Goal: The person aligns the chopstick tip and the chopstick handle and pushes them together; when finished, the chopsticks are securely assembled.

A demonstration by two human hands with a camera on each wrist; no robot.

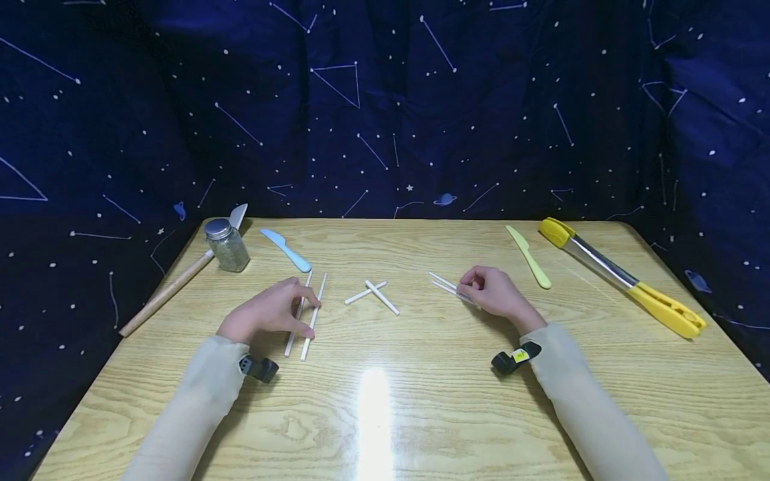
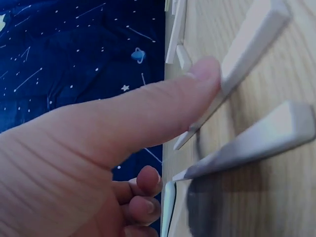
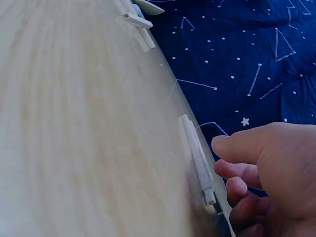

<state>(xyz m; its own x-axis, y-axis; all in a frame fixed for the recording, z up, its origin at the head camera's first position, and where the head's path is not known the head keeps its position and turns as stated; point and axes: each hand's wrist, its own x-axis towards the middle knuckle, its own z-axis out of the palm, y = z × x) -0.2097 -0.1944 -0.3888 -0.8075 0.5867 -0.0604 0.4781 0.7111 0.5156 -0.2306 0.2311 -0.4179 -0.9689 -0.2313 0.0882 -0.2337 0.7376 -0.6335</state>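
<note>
Two long white sticks lie side by side beneath my left hand [image 1: 271, 308], the left one [image 1: 291, 342] close to the right one [image 1: 306, 349]. In the left wrist view the thumb touches the side of one stick [image 2: 253, 42]; the index finger reaches the same stick farther up. My right hand [image 1: 494, 294] hovers with loosely bent fingers at a pair of short white sticks [image 1: 442, 287]. The right wrist view has that pair [image 3: 199, 158] flat on the table, beside the thumb and not gripped. Between the hands two more short white sticks [image 1: 385, 301] lie crossed.
Back left are a glass jar [image 1: 228, 250] with a metal lid, a wooden-handled spatula [image 1: 174, 288] and a blue knife [image 1: 291, 252]. To the right are a green knife [image 1: 531, 259] and yellow-ended tongs [image 1: 607, 267]. A dark starry cloth [image 1: 385, 120] hangs behind the table [image 1: 445, 407].
</note>
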